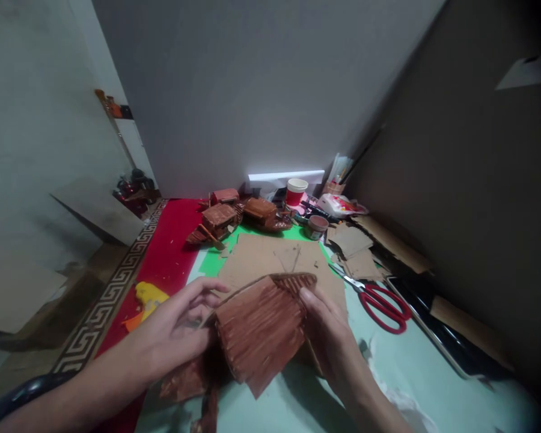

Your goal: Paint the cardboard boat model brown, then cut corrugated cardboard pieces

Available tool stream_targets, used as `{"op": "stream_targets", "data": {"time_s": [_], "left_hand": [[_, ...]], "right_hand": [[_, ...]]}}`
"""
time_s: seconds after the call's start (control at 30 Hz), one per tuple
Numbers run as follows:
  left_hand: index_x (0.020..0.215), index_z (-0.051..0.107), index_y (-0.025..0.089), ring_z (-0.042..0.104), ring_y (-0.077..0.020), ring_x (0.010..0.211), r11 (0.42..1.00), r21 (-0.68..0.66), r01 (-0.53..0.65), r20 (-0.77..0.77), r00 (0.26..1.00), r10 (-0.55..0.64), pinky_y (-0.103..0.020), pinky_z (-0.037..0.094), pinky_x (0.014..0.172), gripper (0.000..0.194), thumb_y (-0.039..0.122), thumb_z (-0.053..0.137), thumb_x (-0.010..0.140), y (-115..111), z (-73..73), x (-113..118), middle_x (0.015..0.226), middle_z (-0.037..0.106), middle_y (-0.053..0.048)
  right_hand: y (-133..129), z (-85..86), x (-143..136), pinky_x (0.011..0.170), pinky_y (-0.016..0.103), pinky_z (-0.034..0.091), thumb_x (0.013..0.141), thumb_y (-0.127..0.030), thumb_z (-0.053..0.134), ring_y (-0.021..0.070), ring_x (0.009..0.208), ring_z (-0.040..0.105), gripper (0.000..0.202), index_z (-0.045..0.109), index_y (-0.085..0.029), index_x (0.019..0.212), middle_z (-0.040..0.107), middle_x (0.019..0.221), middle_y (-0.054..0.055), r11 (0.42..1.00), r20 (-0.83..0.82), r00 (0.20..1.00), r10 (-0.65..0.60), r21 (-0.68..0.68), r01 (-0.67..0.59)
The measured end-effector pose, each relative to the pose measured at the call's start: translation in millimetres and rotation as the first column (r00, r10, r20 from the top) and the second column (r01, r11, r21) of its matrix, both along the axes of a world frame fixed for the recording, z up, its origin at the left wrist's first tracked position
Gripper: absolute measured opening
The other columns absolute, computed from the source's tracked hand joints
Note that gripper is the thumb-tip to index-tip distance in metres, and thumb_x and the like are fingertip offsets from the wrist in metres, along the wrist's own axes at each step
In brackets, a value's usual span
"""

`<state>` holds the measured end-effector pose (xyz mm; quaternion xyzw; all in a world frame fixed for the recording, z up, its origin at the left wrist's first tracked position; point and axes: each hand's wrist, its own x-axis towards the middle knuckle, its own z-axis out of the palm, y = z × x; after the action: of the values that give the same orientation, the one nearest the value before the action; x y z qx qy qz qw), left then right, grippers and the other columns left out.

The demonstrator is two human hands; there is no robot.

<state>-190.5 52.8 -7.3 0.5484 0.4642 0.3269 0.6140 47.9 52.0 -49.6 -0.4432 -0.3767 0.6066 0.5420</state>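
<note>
A brown-painted cardboard model boat [264, 328] with a broad curved roof is held above the table, tilted toward me. My right hand [327, 328] grips its right end, thumb on the ribbed part near the tip. Around the boat's left end curls my left hand [192, 322], loosely, with the thumb below and the fingers above the edge. Under my left forearm lie other brown-painted pieces [184, 382], partly hidden. Behind the boat a flat cardboard sheet [270, 252] rests on the table.
Several similar brown boats [220, 218] stand at the back. Red-handled scissors [383, 304] lie to the right, near cardboard scraps [351, 243] and a dark tablet-like object [451, 331]. A paint jar [317, 227] and paper cup [296, 191] are behind. At left lies a yellow object [149, 297].
</note>
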Motion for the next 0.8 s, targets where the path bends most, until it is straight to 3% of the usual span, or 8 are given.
{"op": "stream_targets", "data": {"time_s": [0.13, 0.4, 0.63, 0.8], "left_hand": [[0.124, 0.06, 0.027, 0.064, -0.0323, 0.106, 0.997, -0.038, 0.065, 0.117, 0.991, -0.061, -0.036, 0.05, 0.083, 0.055, 0.041, 0.076, 0.073, -2, -17.1, -7, 0.109, 0.067, -0.009], [0.133, 0.056, 0.031, 0.046, -0.0335, 0.133, 0.935, -0.327, 0.135, 0.254, 0.966, -0.051, -0.045, 0.034, 0.108, 0.051, 0.047, 0.061, 0.085, -5, 1.0, 8, 0.137, 0.06, -0.006], [0.135, 0.055, 0.029, 0.041, -0.0348, 0.139, 0.905, -0.382, 0.186, 0.305, 0.95, -0.066, -0.051, 0.025, 0.115, 0.056, 0.043, 0.066, 0.082, -7, -10.9, 21, 0.14, 0.059, -0.006], [0.136, 0.057, 0.031, 0.037, -0.0298, 0.143, 0.892, -0.412, 0.184, 0.397, 0.918, -0.006, -0.045, 0.025, 0.118, 0.053, 0.042, 0.063, 0.085, -16, -15.1, 23, 0.149, 0.052, -0.001]], "right_hand": [[2, 0.5, 1, 0.068, 0.03, 0.048, 0.083, -0.048, 0.07, 0.0128, 0.052, 0.044, 0.033, 0.067, -0.022, 0.102, 0.048, 0.059, -0.005, 0.998, -0.063, 0.998, 0.014, -0.057, -0.018], [6, 4.1, 3, 0.063, 0.03, 0.049, 0.08, -0.051, 0.07, 0.0186, 0.065, 0.059, 0.037, 0.069, -0.019, 0.098, 0.063, 0.07, 0.002, 0.996, -0.028, 0.997, 0.068, -0.05, -0.069], [6, 7.7, 5, 0.074, 0.033, 0.051, 0.076, -0.05, 0.073, 0.0218, 0.077, 0.065, 0.039, 0.069, -0.017, 0.096, 0.071, 0.086, 0.005, 0.991, -0.034, 0.993, 0.111, -0.071, -0.113], [7, 2.2, 1, 0.077, 0.032, 0.05, 0.078, -0.045, 0.074, 0.0198, 0.079, 0.064, 0.034, 0.068, -0.018, 0.097, 0.068, 0.088, 0.004, 0.987, -0.044, 0.989, 0.138, -0.075, -0.141]]}}
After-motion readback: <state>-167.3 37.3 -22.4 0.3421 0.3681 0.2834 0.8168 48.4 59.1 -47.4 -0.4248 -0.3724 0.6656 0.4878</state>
